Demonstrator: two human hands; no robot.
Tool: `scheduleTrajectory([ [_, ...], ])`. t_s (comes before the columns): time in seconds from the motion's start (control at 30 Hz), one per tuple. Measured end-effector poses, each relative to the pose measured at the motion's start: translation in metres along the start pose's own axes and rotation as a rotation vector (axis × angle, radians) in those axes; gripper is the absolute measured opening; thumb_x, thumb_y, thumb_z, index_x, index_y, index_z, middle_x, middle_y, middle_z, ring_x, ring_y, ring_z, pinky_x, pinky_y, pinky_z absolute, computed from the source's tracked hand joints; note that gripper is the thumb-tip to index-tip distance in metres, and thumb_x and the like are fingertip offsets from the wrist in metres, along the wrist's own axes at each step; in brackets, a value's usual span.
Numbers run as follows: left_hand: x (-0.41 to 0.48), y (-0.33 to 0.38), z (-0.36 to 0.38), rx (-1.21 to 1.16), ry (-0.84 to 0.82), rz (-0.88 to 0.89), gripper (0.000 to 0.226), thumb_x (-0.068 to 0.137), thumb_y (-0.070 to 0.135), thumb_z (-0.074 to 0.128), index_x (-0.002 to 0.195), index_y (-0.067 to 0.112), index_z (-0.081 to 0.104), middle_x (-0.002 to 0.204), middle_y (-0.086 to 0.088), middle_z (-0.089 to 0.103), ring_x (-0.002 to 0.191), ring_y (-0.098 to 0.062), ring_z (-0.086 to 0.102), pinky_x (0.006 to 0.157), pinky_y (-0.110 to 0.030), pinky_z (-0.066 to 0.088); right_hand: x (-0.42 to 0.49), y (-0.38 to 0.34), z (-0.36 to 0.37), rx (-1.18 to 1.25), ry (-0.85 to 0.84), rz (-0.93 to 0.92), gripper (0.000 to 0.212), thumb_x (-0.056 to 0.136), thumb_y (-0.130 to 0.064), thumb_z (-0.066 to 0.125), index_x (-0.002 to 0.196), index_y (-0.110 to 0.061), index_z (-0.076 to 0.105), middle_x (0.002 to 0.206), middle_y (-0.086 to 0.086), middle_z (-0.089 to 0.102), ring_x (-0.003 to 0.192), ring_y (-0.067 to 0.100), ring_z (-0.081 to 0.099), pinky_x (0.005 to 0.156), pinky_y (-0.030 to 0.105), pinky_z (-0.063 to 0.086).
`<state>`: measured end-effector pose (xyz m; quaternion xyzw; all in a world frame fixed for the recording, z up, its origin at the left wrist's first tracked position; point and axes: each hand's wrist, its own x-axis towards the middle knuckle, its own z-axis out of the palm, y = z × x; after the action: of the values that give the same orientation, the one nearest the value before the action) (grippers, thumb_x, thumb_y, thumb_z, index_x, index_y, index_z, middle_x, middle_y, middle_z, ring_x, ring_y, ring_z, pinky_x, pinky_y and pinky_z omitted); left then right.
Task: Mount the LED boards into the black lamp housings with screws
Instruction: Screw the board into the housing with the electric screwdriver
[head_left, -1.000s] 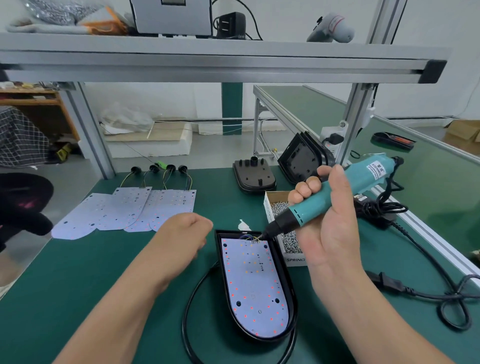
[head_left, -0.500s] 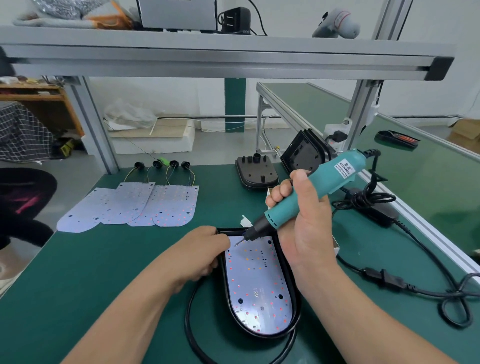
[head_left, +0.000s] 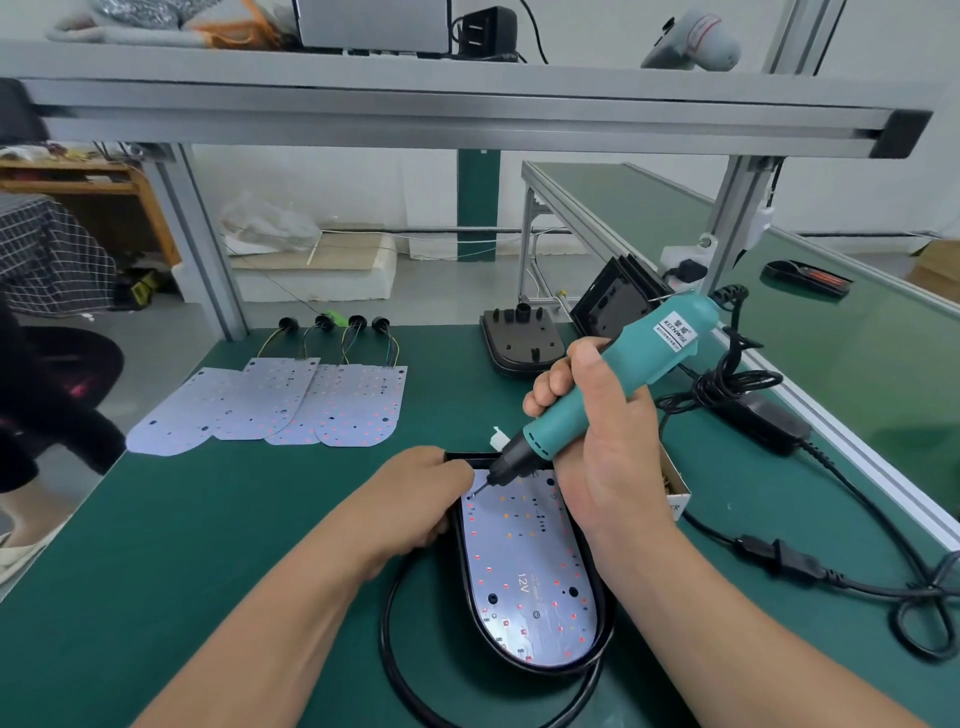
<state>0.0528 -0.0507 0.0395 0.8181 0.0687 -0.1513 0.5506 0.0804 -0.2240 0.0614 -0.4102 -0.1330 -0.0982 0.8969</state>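
Head view showed the housing (head_left: 546, 668) lying on the green worktop (head_left: 208, 545) with a board (head_left: 524, 561) seated inside it. Right hand (head_left: 597, 447) was clamped round the teal driver (head_left: 623, 379), which was tilted with its bit tip down on the board's far left corner. Left hand (head_left: 415, 499) gripped the housing's far left rim, fingers curled just beside the bit. A black cable (head_left: 387, 623) looped round the housing's left and near sides. Spare boards (head_left: 291, 405) lay far left of the housing, and a screw box (head_left: 675, 483) sat just right of it.
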Motion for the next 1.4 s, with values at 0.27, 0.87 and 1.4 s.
scheduleTrajectory([
  [0.27,0.002,-0.002,-0.002,0.003,-0.006,-0.039,0.021,0.091,0.019,0.055,0.077,0.021,0.040,0.050,0.005,0.042,0.041,-0.015,0.027,0.042,-0.018,0.018,-0.002,0.000,0.001,-0.094,-0.117,-0.023,0.012,0.100,-0.018,0.067,0.089,-0.020,0.061,0.075,0.005,0.051,0.067,0.023,0.052,0.070,0.038,0.049],
  [0.87,0.001,0.001,-0.001,0.061,-0.016,-0.032,0.024,0.098,0.018,0.056,0.076,0.018,0.045,0.049,0.003,0.044,0.042,-0.017,0.031,0.043,-0.018,0.020,0.000,0.005,0.018,-0.246,-0.423,0.015,0.013,0.097,-0.014,0.069,0.089,-0.021,0.061,0.068,0.003,0.056,0.060,0.026,0.051,0.063,0.038,0.046],
  [1.4,0.008,-0.003,-0.003,0.080,-0.037,-0.024,0.017,0.097,0.025,0.057,0.086,0.017,0.047,0.048,0.003,0.043,0.038,-0.016,0.026,0.044,-0.018,0.019,-0.007,-0.007,0.016,-0.279,-0.432,-0.019,0.020,0.093,-0.033,0.080,0.108,-0.024,0.070,0.075,0.003,0.064,0.069,0.028,0.060,0.071,0.044,0.049],
])
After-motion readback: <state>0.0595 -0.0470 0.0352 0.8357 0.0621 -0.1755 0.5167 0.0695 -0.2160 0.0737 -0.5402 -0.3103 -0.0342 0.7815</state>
